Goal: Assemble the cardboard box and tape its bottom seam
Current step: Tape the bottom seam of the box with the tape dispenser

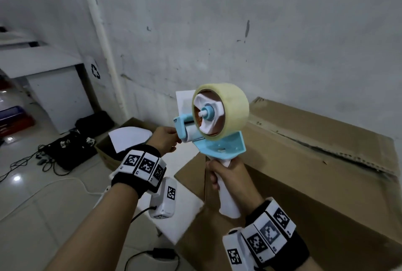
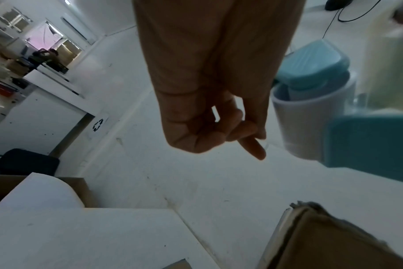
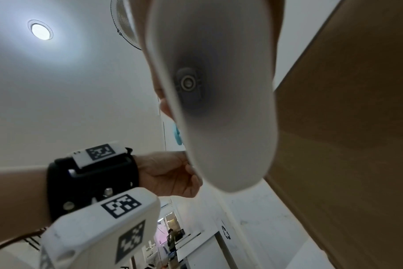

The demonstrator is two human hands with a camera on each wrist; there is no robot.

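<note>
A blue and white tape dispenser [image 1: 217, 140] carrying a roll of clear tape [image 1: 235, 105] is held up in the air in front of the wall. My right hand [image 1: 217, 179] grips its white handle [image 3: 219, 91] from below. My left hand [image 1: 174, 140] is at the dispenser's front roller [image 2: 311, 116], fingers curled, thumb and forefinger [image 2: 253, 147] pinching what looks like the clear tape end. The large brown cardboard box [image 1: 315, 172] stands under and right of the dispenser, flaps folded shut, with a rough seam [image 1: 330, 153] running across its top face.
A smaller open cardboard box [image 1: 108, 153] with white sheets sits left of the big one. A black bag and cables [image 1: 65, 149] lie on the tiled floor beside a white cabinet [image 1: 56, 96]. The wall is close behind. A cable and adapter [image 1: 163, 253] lie near me.
</note>
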